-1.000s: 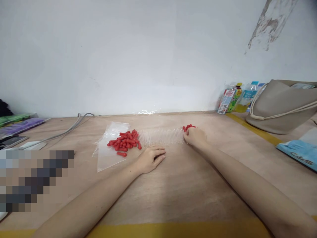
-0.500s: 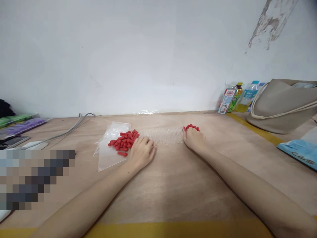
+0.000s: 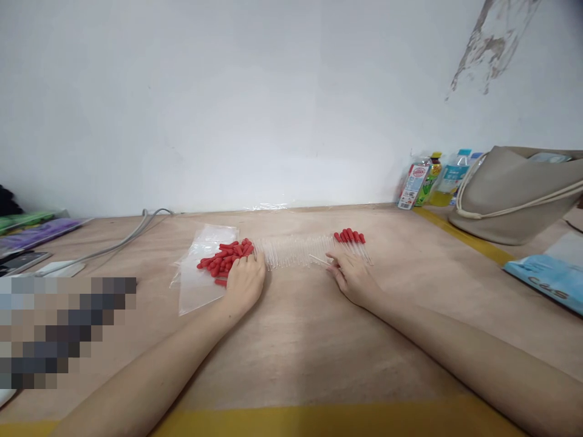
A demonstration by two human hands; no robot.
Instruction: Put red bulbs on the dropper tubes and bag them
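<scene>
A pile of red rubber dropper bulbs (image 3: 223,261) lies on a clear plastic bag (image 3: 195,291). At its right side is my left hand (image 3: 246,279), fingers curled down; the tips are hidden, so I cannot tell what they hold. Many thin clear glass tubes (image 3: 291,250) form a row across the middle. My right hand (image 3: 355,276) pinches one slanting glass tube (image 3: 319,260) over the row's right end. Just behind that hand, several tubes wear red bulbs (image 3: 349,235), side by side.
Bottles and a drink carton (image 3: 414,182) stand by the wall, beside a grey bag (image 3: 514,200). A blue packet (image 3: 546,276) lies at right. On the left are a grey cable (image 3: 118,243), a phone (image 3: 22,262) and purple packaging (image 3: 45,232).
My right hand has come away from the capped tubes, nearer to me, and now holds a bare glass tube. My left hand has shifted left against the bulb pile.
</scene>
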